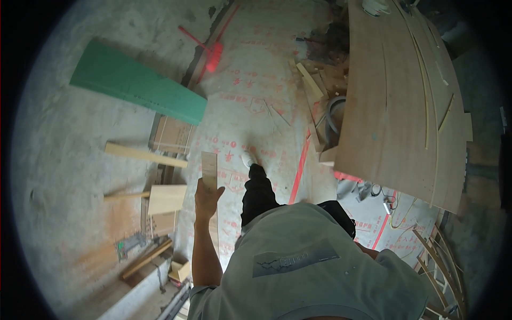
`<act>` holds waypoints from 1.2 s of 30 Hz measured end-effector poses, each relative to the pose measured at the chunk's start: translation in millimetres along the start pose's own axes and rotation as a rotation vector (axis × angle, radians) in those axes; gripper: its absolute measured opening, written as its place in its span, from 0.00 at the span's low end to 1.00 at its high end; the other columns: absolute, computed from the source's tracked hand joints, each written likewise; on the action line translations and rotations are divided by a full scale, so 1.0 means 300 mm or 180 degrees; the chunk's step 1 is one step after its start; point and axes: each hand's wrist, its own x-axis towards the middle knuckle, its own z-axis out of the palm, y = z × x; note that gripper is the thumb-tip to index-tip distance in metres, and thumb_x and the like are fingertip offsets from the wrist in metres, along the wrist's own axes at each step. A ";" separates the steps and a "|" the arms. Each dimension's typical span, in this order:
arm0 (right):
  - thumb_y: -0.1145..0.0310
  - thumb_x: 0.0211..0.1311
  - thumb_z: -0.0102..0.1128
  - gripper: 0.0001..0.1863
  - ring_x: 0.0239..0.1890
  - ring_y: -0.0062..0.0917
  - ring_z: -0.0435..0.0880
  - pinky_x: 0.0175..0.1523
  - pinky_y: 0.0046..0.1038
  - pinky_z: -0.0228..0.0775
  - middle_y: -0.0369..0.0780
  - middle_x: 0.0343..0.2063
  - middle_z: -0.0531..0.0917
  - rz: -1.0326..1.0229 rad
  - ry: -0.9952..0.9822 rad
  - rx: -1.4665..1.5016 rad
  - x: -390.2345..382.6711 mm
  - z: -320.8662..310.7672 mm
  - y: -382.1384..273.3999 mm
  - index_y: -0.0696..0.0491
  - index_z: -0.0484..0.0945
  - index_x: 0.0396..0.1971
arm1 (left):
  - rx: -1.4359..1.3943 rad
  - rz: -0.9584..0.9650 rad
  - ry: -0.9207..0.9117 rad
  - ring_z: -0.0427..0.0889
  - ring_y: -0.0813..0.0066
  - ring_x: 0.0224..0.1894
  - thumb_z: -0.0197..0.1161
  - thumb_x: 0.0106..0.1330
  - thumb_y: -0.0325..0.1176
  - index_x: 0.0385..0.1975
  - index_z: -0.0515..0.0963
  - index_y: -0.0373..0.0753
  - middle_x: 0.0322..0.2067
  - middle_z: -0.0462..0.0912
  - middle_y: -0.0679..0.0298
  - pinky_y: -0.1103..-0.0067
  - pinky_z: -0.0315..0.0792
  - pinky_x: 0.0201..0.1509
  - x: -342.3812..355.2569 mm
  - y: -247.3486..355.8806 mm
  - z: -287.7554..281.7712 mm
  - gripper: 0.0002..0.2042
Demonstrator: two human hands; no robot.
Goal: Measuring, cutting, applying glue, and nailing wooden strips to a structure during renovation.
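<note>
My left hand (207, 198) is closed around a long, narrow wooden strip (209, 164). The strip's upper end sticks out past my fingers, and its lower part runs down along my forearm until my body covers it. Beneath it lies a floor covering (234, 128) with red print. My right hand is out of sight behind my grey shirt (298, 266); only a bit of the right arm shows at the shirt's right side. One white shoe (248, 159) points forward on the floor.
A green board (138, 82) and a pale plank (146, 154) lean by the left wall. To the right stands a large plywood-topped table (394, 106) with thin strips on it. Offcuts (312, 80) lie beside it. A red brush (214, 57) is ahead; bent strips (440, 266) lie lower right.
</note>
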 end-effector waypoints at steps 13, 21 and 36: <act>0.56 0.65 0.61 0.22 0.40 0.28 0.82 0.44 0.37 0.77 0.37 0.42 0.83 0.0208 -0.0843 0.1350 0.148 -0.103 -1.302 0.50 0.74 0.55 | 0.0060 0.1330 -0.1381 0.81 0.60 0.43 0.73 0.53 0.35 0.53 0.69 0.36 0.41 0.81 0.51 0.69 0.73 0.48 1.492 0.835 -0.023 0.28; 0.56 0.64 0.62 0.21 0.39 0.27 0.82 0.44 0.37 0.77 0.36 0.40 0.84 -0.0048 -0.1469 0.1908 0.440 -0.608 -1.950 0.50 0.75 0.54 | 0.0207 0.1947 -0.1946 0.82 0.60 0.47 0.73 0.53 0.35 0.56 0.69 0.37 0.45 0.82 0.50 0.70 0.73 0.51 2.137 1.344 0.202 0.30; 0.62 0.72 0.53 0.20 0.44 0.20 0.81 0.49 0.22 0.75 0.38 0.42 0.82 -0.2473 0.2321 0.4468 0.149 -2.234 -3.241 0.53 0.71 0.60 | 0.0595 0.3003 -0.3559 0.79 0.48 0.50 0.72 0.53 0.39 0.55 0.69 0.39 0.46 0.80 0.47 0.66 0.72 0.53 3.180 2.149 0.677 0.30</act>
